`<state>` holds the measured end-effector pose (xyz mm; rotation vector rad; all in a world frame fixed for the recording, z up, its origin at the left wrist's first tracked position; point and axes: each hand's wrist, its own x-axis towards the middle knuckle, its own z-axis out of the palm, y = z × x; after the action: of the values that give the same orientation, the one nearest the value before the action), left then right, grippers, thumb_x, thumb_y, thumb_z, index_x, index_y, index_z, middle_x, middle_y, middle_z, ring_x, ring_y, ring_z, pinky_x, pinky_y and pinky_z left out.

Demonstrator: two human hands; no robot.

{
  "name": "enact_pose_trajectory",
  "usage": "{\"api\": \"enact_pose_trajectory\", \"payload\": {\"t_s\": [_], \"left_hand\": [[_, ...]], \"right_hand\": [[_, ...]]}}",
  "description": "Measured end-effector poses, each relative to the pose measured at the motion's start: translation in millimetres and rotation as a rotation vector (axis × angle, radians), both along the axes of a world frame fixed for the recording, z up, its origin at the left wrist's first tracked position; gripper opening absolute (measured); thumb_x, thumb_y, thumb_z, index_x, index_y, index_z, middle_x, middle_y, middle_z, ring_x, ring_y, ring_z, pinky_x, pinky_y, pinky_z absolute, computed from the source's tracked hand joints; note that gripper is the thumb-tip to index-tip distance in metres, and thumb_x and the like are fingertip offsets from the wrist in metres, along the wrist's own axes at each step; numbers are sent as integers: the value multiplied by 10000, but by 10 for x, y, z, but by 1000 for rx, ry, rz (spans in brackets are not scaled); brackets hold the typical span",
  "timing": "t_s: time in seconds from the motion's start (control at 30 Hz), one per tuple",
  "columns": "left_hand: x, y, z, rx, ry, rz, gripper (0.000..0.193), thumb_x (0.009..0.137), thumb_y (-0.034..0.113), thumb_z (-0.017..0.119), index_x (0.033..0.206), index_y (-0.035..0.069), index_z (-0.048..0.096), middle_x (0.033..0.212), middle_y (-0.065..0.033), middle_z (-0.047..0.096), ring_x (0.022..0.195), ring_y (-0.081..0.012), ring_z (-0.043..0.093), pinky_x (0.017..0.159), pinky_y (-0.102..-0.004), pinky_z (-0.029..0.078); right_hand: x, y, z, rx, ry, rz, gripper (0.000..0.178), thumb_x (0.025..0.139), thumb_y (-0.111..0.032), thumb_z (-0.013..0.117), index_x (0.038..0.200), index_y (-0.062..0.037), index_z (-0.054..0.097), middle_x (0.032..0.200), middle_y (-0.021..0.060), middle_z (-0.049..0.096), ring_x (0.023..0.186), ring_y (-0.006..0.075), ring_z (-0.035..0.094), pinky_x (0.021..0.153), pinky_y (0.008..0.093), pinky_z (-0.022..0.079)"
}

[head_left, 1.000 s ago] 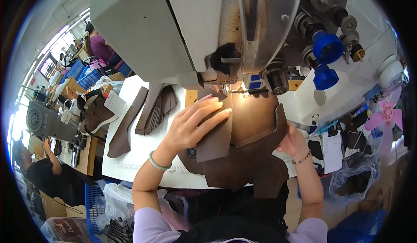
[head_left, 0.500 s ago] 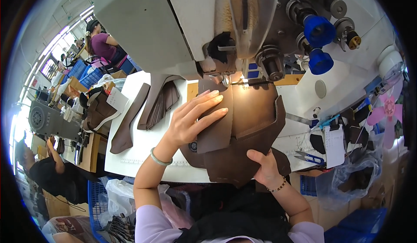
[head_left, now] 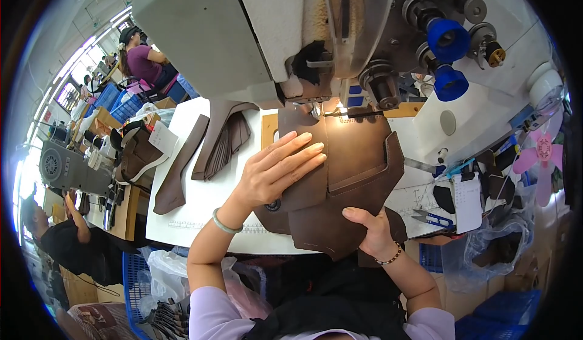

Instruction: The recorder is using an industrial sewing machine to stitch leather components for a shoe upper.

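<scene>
A brown leather workpiece, made of several stitched panels, lies under the lit needle area of a sewing machine. My left hand rests flat on its left panel, fingers stretched toward the needle. At the near right edge my right hand grips the leather, thumb on top and the other fingers hidden underneath. A line of stitching runs down from the needle between the panels. The presser foot is partly hidden by the machine head.
Cut brown strips lie fanned on the white table at left. Thread snips and a white card sit at right, near a pink fan. A blue basket with plastic bags stands below. Co-workers sit at far left.
My left hand has shifted slightly right and its fingers have come closer together. The left panel now lies flatter against the rest of the leather. My right hand keeps its grip.
</scene>
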<state>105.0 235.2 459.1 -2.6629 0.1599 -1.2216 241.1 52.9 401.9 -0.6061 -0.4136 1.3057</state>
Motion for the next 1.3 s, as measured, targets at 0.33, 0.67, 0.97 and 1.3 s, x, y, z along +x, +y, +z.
{"api": "enact_pose_trajectory", "payload": {"t_s": [0.33,0.67,0.97,1.3], "left_hand": [[11,6,-30,35,-26,25,261,808,140,543,994,77,715,1033,-58,686,1032,-248,634,929,-382,527],[50,-40,-89,-133,-105,-5,234,804,135,583,984,68,717,1032,-72,688,1043,-248,629,941,-398,516],[36,-26,-114,-16,-66,35,239,805,139,590,1000,79,715,1046,-59,683,1058,-242,620,947,-394,515],[169,58,-188,107,-215,-58,203,772,97,620,962,62,684,1003,-49,669,989,-244,627,836,-355,556]], "right_hand": [[29,-10,-27,12,-11,33,424,792,29,645,1188,-14,500,1093,91,589,985,178,601,852,341,520],[49,-14,-34,0,-33,50,420,784,17,653,1180,-17,517,1078,76,595,986,152,596,859,325,509],[19,-7,-16,21,-10,33,427,794,20,645,1195,-17,499,1098,82,585,999,172,594,856,330,515],[11,-32,-11,-32,-71,70,471,792,22,569,1249,5,457,1140,133,579,1024,236,605,876,385,521]]}}
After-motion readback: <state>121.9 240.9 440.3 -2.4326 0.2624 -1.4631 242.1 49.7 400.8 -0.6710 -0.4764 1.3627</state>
